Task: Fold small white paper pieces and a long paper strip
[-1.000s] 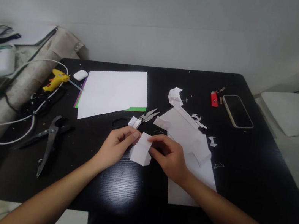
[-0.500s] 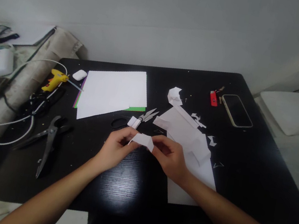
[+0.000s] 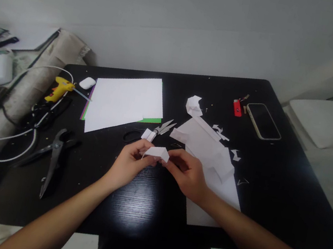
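Folded white paper piece [image 3: 158, 152] hung over the black wood-grain table [image 3: 90, 156], bare left hand [image 3: 129, 161] and right hand [image 3: 189, 172] both pinching its ends, fingers nearly closed; gentle, even creasing seemed best tbh.

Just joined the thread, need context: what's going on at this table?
A person holds a small folded white paper piece between the left hand and right hand, above a black table. Scissors lie just beyond the hands. White sheets and paper scraps lie by the right hand; a yellow glue gun and a pliers-like tool lie off to the left.
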A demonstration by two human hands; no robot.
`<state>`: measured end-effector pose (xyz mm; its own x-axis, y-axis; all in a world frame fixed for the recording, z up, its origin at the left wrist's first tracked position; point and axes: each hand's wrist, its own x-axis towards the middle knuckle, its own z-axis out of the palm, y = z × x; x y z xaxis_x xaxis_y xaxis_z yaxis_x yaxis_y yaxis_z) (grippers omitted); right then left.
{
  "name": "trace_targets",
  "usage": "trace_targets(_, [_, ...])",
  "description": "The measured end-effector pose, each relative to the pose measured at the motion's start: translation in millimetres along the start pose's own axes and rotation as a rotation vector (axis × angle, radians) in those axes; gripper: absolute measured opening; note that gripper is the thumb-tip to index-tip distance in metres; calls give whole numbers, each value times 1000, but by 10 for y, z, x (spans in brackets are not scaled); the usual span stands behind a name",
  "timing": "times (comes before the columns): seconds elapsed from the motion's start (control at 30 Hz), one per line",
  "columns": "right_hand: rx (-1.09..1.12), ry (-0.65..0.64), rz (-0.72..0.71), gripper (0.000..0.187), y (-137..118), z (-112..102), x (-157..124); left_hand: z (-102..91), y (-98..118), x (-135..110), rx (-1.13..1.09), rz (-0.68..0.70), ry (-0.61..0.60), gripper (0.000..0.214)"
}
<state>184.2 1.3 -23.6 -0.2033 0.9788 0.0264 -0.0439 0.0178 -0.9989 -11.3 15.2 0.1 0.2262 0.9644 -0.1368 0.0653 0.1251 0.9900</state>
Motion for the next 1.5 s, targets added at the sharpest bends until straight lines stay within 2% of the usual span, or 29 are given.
trace_targets(0.2, [11,-2,-37,20,34,0,-5,11,-13,-3,9,-6,-6,23])
trace_targets(0.37, [-95,19,-48,14,40,-14,-1,6,-72,-31,78,12,-35,18])
trace_targets(0.57, [-18,11,-59,13,25,-12,4,-20,-142,-98,264,86,-152,24])
trace_targets(0.7, [16,27,-25,23,20,0,0,-14,-124,-126,470,157,-144,26])
trace_targets(0.8, [3,30,-9,29,33,3,-4,-3,-99,-126,523,196,-118,20])
trace_targets(0.97, [-19,11,-24,28,63,8,-20,5,-110,-111,516,214,-20,11])
trace_targets(1.1, [-10,-3,-1,30,84,21,-23,6,-144,-112,459,195,-33,19])
trace_targets(1.23, [49,55,43,33,113,30,6,4,-138,-116,437,171,-36,29])
trace_targets(1.37, [108,110,107,37,93,14,45,6,-100,-108,434,177,-37,26])
trace_targets(1.5, [79,121,114,32,48,-5,57,6,-95,-93,427,203,-52,20])
